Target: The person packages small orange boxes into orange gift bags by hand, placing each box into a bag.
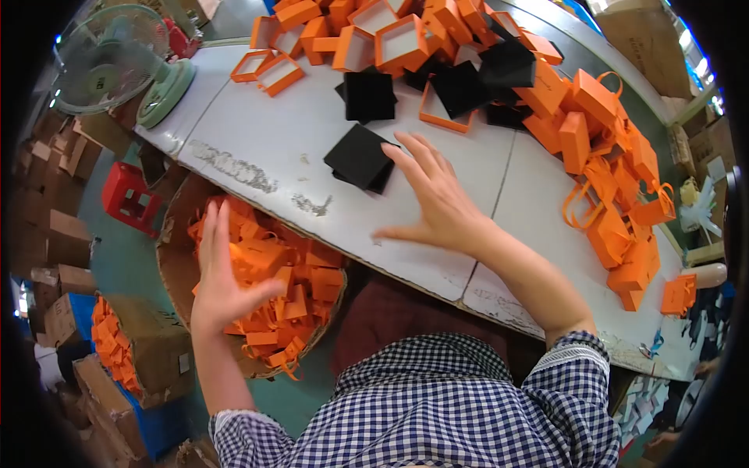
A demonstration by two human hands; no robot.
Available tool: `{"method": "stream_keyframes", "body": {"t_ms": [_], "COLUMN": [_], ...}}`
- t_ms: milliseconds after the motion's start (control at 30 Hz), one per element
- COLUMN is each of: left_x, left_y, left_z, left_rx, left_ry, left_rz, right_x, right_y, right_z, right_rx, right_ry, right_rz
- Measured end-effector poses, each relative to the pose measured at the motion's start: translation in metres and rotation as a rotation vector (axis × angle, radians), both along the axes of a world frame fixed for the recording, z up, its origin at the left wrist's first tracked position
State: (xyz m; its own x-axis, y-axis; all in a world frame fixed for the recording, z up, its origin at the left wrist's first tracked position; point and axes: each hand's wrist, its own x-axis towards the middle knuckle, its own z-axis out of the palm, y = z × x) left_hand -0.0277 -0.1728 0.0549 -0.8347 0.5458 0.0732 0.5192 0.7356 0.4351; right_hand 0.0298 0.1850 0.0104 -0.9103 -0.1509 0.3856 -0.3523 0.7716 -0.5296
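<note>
While many boxes lie unassembled, black pads are reached for.
Right hand spread wide, empty; left hand open above finished orange boxes.

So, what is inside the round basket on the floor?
The basket is full of small orange boxes with handles. The left hand hovers above them and covers some. Its bottom is hidden under the heap.

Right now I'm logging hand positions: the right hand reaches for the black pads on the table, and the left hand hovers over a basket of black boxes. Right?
Not quite. The head view shows the basket under the left hand holds orange boxes, not black. The right hand does reach toward the black pads.
</note>
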Motion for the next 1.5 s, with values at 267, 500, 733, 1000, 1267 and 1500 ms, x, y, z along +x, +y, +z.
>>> {"method": "stream_keyframes", "body": {"t_ms": [267,500,733,1000,1267,1500], "left_x": [-0.203,-0.359,-0.218,0.012,0.051,0.067], "left_y": [0.108,0.12,0.081,0.148,0.193,0.21], "left_z": [-0.064,-0.115,-0.085,-0.08,-0.098,-0.1], "left_rx": [0.067,-0.079,0.588,0.318,0.599,0.612], "left_ry": [0.18,0.311,0.188,0.081,0.069,0.16], "left_rz": [0.098,0.064,-0.044,-0.7,-0.535,-0.574], "right_x": [0.002,0.088,0.115,0.109,0.147,0.168], "right_y": [0.041,0.124,0.148,0.116,0.079,0.059], "right_z": [-0.017,-0.007,0.026,0.015,0.024,0.009], "right_rx": [0.259,0.429,-0.095,-0.603,-1.173,-1.098], "right_ry": [-0.135,0.027,0.33,0.118,-0.026,-0.164], "right_rz": [-0.106,-0.207,-0.618,-0.425,-0.516,-0.566]}}
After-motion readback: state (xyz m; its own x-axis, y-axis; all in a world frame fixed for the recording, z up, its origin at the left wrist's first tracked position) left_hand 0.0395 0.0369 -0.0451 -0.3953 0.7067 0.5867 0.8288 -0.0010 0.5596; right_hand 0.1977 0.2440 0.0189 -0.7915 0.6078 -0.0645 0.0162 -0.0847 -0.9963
